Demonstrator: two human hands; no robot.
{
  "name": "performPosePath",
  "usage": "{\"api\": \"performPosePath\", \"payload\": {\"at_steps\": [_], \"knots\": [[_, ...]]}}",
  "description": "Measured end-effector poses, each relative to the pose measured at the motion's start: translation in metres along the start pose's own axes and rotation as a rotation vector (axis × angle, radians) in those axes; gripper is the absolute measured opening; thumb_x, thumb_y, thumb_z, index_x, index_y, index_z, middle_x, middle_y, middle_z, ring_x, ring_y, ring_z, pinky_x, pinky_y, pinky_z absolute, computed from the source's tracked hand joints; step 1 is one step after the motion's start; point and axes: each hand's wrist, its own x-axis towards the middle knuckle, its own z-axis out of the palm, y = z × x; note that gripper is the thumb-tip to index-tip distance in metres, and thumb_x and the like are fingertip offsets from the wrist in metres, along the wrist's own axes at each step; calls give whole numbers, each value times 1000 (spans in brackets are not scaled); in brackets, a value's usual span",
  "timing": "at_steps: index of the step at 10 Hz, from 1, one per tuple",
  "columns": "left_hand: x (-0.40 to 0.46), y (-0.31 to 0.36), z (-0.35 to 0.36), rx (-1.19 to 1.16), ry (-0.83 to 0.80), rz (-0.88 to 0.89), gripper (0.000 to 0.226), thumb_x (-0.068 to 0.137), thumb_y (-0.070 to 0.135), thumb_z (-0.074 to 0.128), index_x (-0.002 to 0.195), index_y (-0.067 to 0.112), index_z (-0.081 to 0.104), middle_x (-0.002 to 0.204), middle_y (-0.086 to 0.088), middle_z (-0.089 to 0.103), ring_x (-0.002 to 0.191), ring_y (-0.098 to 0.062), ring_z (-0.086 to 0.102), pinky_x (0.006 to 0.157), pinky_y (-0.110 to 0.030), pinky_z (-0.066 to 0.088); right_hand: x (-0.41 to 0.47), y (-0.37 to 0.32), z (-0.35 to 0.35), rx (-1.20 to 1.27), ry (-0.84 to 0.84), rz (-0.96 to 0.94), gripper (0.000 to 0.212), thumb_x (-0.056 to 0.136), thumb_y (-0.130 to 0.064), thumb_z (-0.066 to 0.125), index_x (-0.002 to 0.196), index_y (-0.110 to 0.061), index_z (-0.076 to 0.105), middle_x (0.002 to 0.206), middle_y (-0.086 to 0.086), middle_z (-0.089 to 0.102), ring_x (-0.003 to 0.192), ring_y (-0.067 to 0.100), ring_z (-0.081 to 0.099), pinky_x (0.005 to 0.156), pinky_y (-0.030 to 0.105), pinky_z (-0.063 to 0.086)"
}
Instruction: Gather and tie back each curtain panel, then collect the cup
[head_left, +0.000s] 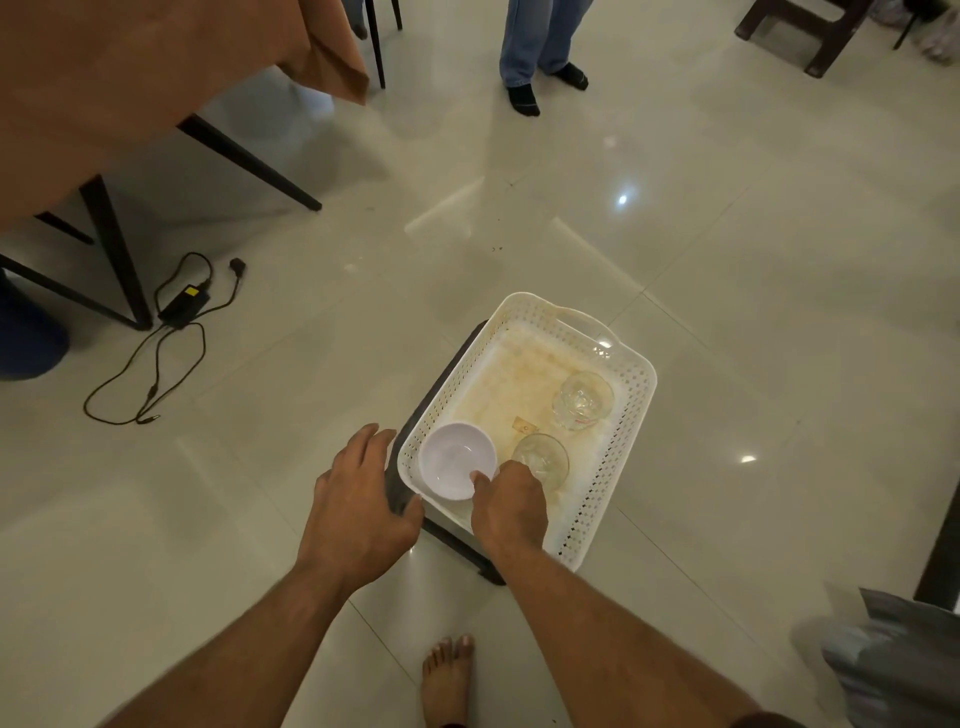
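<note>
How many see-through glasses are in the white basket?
2. One glass sits by the basket's right wall. The other glass is nearer, just beyond the right hand, beside the white bowl.

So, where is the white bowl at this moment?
In the head view, the white bowl sits in the near left corner of the white basket, beside a clear glass; the right hand pinches its rim.

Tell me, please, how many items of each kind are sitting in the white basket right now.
In the white basket:
White bowl, pinched at its rim by the right hand: 1
Clear glasses: 2
Small tan tag or scrap on the bottom: 1
Total: 4
</note>
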Motion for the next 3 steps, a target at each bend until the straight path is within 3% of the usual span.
{"api": "performPosePath", "payload": {"at_steps": [2, 3], "knots": [[-1, 4, -5, 28, 2, 22, 83, 79, 43, 78, 150, 26, 37, 162, -2, 36, 149, -23, 33, 115, -53, 36, -9, 0, -8, -6, 19, 7, 35, 102, -38, 60, 124, -11, 63, 118, 7, 71, 107, 25, 68, 85, 35, 53], [-3, 11, -11, 29, 23, 41, 82, 79, 43, 80, 149, 25, 40, 160, -2, 37, 148, -23, 33, 115, -52, 36, -16, -1, -20, 43, 52, 8, 31, 101, -39, 61, 118, -14, 65, 113, 4, 73, 101, 23, 69, 78, 32, 50]]}}
